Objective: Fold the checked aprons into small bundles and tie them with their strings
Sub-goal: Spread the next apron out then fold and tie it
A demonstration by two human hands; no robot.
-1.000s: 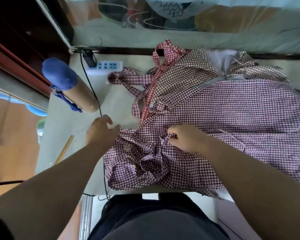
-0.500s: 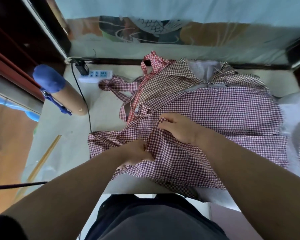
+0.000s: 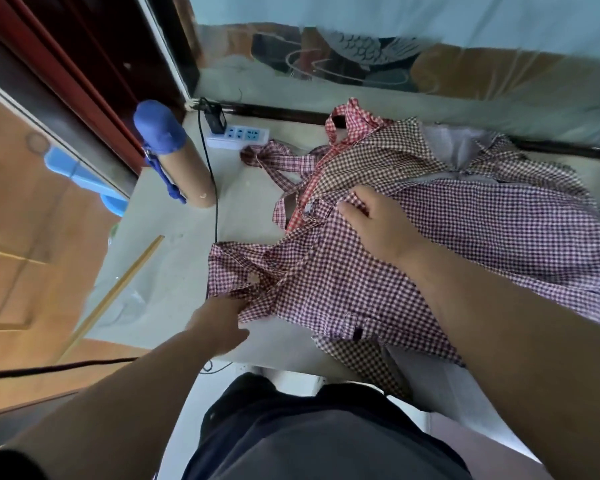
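Two bare hands are seen over the desk (image 3: pixel 174 258): one left hand (image 3: pixel 219 322) at the near edge and one right hand (image 3: pixel 378 223) further in. At least three checked aprons are counted in a heap toward the right edge: a purple-checked apron (image 3: pixel 361 289) on top, a brown-checked apron (image 3: pixel 371 157) toward the far edge, and a red-checked apron (image 3: pixel 352 116) of which only a strap and strip are shown. An exact count of the heap cannot be given. One power strip (image 3: pixel 238 136) is counted at the far edge, one cardboard tube (image 3: pixel 184 171) with one blue cap (image 3: pixel 158 131) near the far left corner, one black cable (image 3: pixel 210 188), and one wooden stick (image 3: pixel 115 292) along the left edge.
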